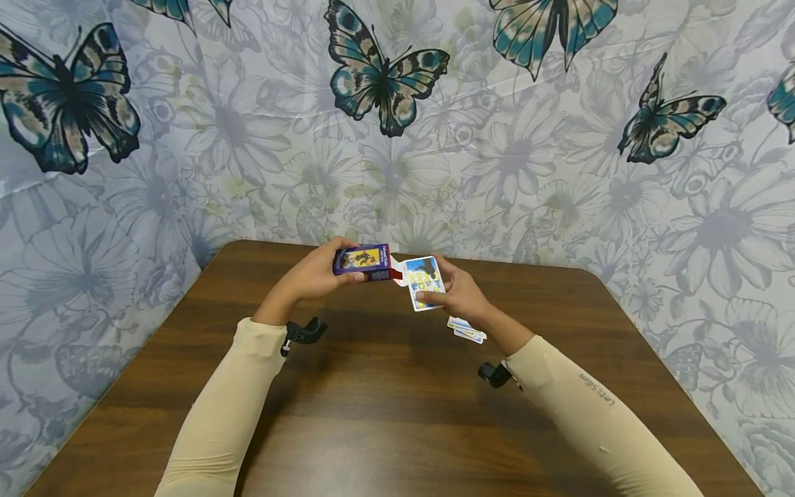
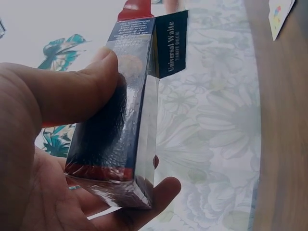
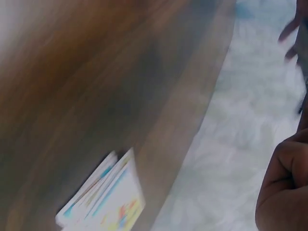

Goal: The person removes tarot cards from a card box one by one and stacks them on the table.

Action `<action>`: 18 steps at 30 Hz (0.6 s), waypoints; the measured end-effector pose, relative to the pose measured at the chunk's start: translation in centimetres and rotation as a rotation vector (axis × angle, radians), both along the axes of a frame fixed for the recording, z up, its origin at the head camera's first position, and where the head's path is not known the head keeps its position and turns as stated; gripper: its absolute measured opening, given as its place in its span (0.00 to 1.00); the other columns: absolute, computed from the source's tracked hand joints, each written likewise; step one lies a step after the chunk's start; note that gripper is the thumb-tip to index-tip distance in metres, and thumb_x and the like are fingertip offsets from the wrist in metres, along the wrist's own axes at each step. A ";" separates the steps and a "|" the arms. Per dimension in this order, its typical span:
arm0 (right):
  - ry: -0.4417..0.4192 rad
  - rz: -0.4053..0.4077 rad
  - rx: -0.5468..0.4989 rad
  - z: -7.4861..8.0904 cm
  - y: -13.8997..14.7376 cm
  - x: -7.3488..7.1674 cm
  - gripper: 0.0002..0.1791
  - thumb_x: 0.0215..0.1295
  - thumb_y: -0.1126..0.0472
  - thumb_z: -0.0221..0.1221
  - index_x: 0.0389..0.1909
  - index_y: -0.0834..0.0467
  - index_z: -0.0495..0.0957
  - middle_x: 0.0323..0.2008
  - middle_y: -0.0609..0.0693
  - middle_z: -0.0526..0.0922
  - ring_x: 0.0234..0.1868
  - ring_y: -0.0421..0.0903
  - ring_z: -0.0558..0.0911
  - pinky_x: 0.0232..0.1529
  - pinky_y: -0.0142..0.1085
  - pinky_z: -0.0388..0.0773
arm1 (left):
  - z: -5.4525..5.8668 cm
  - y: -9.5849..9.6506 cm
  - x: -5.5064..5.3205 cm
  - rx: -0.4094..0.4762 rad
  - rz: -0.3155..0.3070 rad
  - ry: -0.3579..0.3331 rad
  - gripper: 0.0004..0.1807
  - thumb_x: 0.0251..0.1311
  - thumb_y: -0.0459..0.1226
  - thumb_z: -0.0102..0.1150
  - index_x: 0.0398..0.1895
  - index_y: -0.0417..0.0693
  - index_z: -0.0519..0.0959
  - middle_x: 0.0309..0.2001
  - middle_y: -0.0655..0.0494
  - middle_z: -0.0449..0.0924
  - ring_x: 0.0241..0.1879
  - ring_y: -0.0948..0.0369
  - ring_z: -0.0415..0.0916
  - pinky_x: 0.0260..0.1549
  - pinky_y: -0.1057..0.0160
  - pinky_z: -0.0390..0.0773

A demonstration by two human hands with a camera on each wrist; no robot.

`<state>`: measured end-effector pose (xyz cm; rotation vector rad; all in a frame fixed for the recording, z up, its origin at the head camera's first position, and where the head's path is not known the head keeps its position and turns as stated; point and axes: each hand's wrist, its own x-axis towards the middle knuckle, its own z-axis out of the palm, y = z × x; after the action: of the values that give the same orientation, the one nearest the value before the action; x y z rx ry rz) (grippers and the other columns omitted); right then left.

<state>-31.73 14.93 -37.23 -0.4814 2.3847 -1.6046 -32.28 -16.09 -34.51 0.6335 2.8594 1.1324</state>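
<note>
My left hand [image 1: 319, 270] grips a dark blue tarot card box [image 1: 363, 261], thumb on the near side and fingers behind. In the left wrist view the box [image 2: 115, 110] has its red flap and its "Universal Waite" lid flap [image 2: 172, 44] standing open. Just right of the box's open end, my right hand [image 1: 462, 293] pinches a white-edged card [image 1: 424, 283] with a yellow and blue picture; whether it is one card or a stack I cannot tell. Only part of the right hand [image 3: 288, 187] shows in the right wrist view, and its card is out of that frame.
A small fanned pile of cards [image 1: 467, 330] lies on the brown wooden table [image 1: 373, 414], below the right hand. The same pile [image 3: 108, 197] shows blurred in the right wrist view. Behind the table's far edge hangs a flowered cloth [image 1: 397, 179] with butterflies.
</note>
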 end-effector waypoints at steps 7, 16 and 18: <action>0.027 -0.250 0.257 -2.6 4.7 -2.3 0.56 0.59 0.50 0.69 0.79 0.54 0.42 0.26 0.50 0.84 0.19 0.41 0.75 0.24 0.33 0.71 | -0.1 0.1 0.1 0.010 -0.008 0.004 0.37 0.61 0.50 0.65 0.68 0.47 0.62 0.53 0.44 0.75 0.49 0.52 0.75 0.51 0.51 0.74; 0.005 -0.330 0.508 -6.1 7.1 -3.1 0.51 0.56 0.53 0.70 0.74 0.67 0.54 0.52 0.66 0.80 0.46 0.56 0.81 0.53 0.47 0.77 | -0.1 0.1 0.3 0.011 -0.054 0.027 0.36 0.61 0.49 0.65 0.68 0.47 0.62 0.53 0.44 0.74 0.48 0.52 0.74 0.50 0.52 0.75; -0.007 -0.343 0.532 -6.3 7.0 -3.1 0.49 0.56 0.52 0.71 0.72 0.67 0.57 0.49 0.64 0.81 0.43 0.55 0.82 0.48 0.46 0.79 | 0.0 0.0 0.3 0.015 -0.061 0.025 0.36 0.62 0.49 0.65 0.68 0.47 0.62 0.53 0.44 0.74 0.48 0.52 0.74 0.50 0.53 0.75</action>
<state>-34.86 21.92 -43.55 0.0389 2.8527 -0.9887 -31.95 -16.06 -34.50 0.7355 2.8331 1.1471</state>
